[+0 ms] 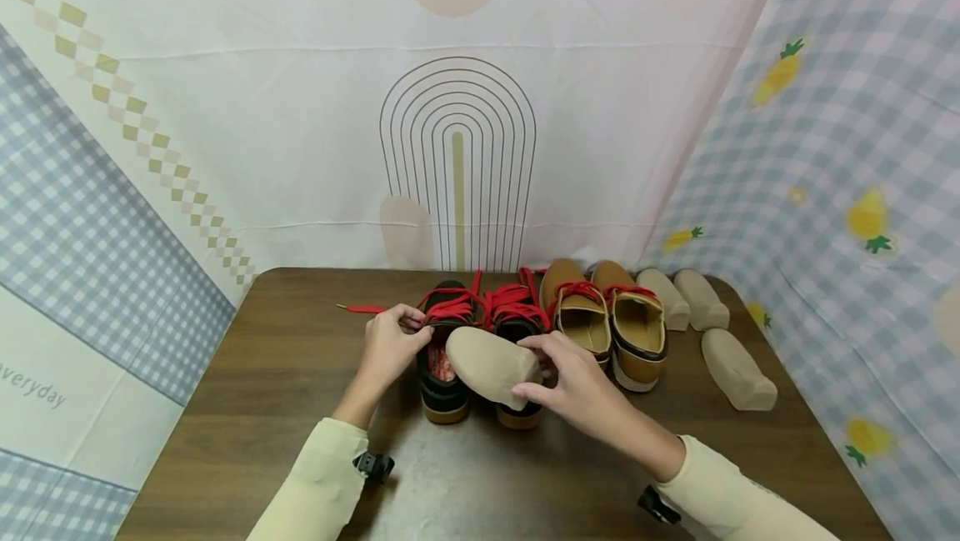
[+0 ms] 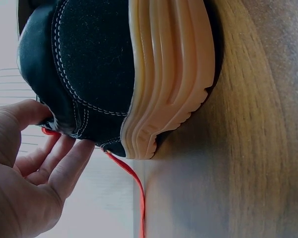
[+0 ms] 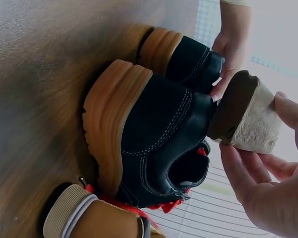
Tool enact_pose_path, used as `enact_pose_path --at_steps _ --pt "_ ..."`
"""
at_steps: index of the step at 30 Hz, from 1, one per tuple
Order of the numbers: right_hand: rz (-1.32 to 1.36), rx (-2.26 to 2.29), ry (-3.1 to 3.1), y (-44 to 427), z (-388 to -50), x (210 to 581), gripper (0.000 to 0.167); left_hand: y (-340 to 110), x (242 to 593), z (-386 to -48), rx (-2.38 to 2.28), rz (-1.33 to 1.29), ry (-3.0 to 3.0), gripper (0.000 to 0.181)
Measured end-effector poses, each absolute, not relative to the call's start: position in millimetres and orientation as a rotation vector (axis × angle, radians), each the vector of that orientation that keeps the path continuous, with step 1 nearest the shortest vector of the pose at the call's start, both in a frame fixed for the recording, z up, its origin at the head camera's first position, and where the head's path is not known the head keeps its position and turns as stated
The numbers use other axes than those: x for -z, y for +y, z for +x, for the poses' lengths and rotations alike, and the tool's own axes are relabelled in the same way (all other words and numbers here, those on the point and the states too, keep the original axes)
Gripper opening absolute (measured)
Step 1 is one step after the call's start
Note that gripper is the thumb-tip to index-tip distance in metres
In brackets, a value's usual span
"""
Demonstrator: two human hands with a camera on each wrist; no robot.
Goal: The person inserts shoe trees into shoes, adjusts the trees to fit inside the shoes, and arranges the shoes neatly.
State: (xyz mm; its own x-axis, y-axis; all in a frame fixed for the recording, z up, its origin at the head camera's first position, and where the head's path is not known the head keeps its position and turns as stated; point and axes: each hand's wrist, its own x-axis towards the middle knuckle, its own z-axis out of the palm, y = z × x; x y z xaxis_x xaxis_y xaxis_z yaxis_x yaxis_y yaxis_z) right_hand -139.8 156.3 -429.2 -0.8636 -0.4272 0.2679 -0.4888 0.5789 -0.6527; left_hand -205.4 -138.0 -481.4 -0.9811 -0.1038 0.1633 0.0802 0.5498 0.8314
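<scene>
Two black shoes with red laces stand side by side on the wooden table, heels toward me. My left hand [image 1: 392, 345] pinches the collar edge of the left black shoe [image 1: 444, 395], thumb and fingers at its laced opening. In the left wrist view that shoe's tan sole [image 2: 171, 64] faces the camera. A beige molded shoe insert [image 1: 487, 364] is gripped at its thick end by my right hand [image 1: 581, 383]. Its rounded end points left, above the left shoe's opening. Partly hidden below the insert is the right black shoe [image 3: 154, 114].
To the right stands a pair of tan shoes [image 1: 639, 370] with red laces. Farther right, two inserts [image 1: 702, 299] lie at the back and another insert [image 1: 738, 370] nearer the table's right edge. One red lace [image 1: 365, 308] trails left across the table [image 1: 300, 408]. Patterned cloth hangs behind.
</scene>
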Motion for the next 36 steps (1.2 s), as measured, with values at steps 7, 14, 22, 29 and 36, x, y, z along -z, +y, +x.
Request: enact_pose_path --at_steps 7,14,22,29,36 --pt "0.804 -1.147 -2.729 144.7 -140.2 430.3 0.053 -138.7 481.8 -205.4 1.395 0.022 -2.588 0.014" --pt "0.809 -1.05 -2.726 134.8 -140.1 431.1 0.053 -138.9 482.1 -204.9 1.385 0.037 -2.607 0.016" --pt "0.821 -0.941 -2.704 123.6 -139.4 432.4 0.054 -139.1 485.5 -205.2 1.392 0.046 -2.614 0.015" --pt "0.785 -0.798 -2.744 113.6 -138.2 429.2 0.055 -138.3 485.7 -205.1 1.385 0.05 -2.615 0.015" --pt "0.728 -0.717 -2.8 103.9 -138.4 422.8 0.056 -137.8 485.6 -205.7 1.359 0.039 -2.612 0.015"
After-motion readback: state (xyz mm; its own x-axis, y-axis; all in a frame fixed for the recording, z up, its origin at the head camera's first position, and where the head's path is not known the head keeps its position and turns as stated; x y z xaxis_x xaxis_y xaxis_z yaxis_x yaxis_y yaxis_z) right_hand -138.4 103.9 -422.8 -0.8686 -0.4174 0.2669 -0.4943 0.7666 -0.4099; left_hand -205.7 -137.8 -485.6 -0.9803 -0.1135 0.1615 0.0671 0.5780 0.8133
